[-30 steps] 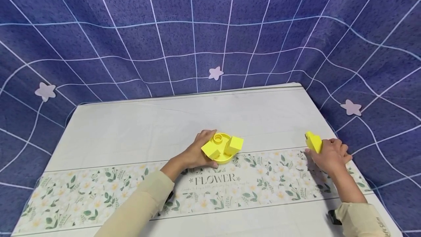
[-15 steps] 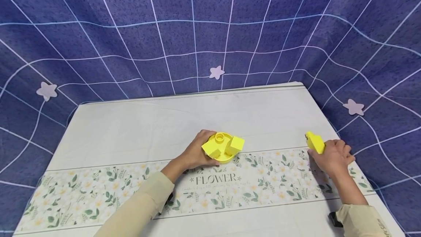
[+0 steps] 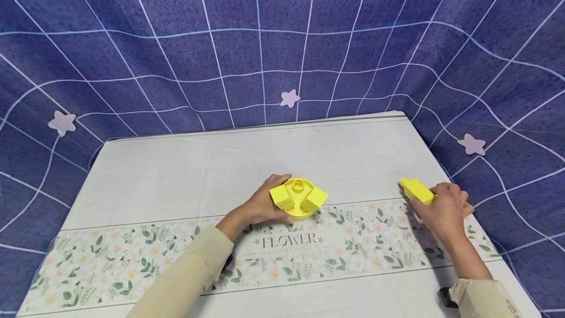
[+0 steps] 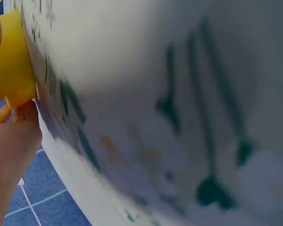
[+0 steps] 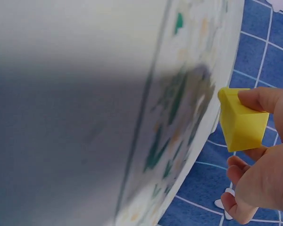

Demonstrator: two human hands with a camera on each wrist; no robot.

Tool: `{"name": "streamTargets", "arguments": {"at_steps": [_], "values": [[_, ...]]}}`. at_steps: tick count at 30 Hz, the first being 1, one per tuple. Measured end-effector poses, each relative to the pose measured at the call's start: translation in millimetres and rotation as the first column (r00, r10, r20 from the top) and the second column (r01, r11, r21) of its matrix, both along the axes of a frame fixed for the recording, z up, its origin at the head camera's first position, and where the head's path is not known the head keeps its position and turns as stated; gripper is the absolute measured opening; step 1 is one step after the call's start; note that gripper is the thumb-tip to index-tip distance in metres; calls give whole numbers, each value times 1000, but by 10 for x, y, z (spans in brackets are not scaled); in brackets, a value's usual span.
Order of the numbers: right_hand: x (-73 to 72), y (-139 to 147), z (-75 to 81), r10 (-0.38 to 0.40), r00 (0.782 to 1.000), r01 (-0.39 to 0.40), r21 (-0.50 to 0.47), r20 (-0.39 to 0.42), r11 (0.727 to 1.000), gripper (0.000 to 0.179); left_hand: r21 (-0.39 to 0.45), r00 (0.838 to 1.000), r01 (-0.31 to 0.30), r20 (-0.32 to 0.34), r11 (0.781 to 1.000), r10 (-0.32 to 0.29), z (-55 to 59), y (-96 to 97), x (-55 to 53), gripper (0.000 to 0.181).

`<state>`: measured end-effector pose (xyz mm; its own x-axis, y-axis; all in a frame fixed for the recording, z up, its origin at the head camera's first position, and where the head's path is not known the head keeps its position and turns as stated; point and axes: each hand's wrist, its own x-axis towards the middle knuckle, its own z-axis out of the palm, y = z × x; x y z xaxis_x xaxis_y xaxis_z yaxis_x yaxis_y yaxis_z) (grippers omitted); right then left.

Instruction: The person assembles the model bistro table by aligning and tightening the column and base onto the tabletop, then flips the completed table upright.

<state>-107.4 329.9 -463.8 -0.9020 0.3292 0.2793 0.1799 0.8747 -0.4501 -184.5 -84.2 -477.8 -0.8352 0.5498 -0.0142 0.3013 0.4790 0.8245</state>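
Note:
My left hand [image 3: 265, 201] grips the left side of a round yellow base [image 3: 301, 211] at mid-table, fingers behind and thumb in front. Two yellow blocks [image 3: 279, 196] stand in the base, left and right, and a small ring-shaped socket [image 3: 298, 184] sits at its back. In the left wrist view only the smooth yellow side [image 4: 12, 61] of the base shows, beside the hand. Over at the right, my right hand [image 3: 445, 210] pinches a loose yellow block [image 3: 419, 192] by one end, its small round knob pointing left. The right wrist view shows thumb and fingers on opposite faces of that block [image 5: 245, 125].
A white tablecloth [image 3: 190, 171] with a floral band covers the table. Blue grid-patterned curtains [image 3: 282, 53] with star shapes hang behind it and along both sides. Dark wrist gear shows below each sleeve.
The round base has turned a little in my left hand, its socket shifting rightward. My right hand has tilted its block, so the knob end reaches further left and more of a long face shows.

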Motion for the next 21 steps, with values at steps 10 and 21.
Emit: {"name": "streamTargets", "arguments": {"at_steps": [10,21], "values": [[-37,-142,162,65,991,-74,-83,-116,994,46,61,999,-32,-9,998,32,-45,-6,-12,92],[-30,-328,358,143,976,-165,-130,-163,978,42,24,993,97,69,995,-98,77,-34,-155,97]]}}
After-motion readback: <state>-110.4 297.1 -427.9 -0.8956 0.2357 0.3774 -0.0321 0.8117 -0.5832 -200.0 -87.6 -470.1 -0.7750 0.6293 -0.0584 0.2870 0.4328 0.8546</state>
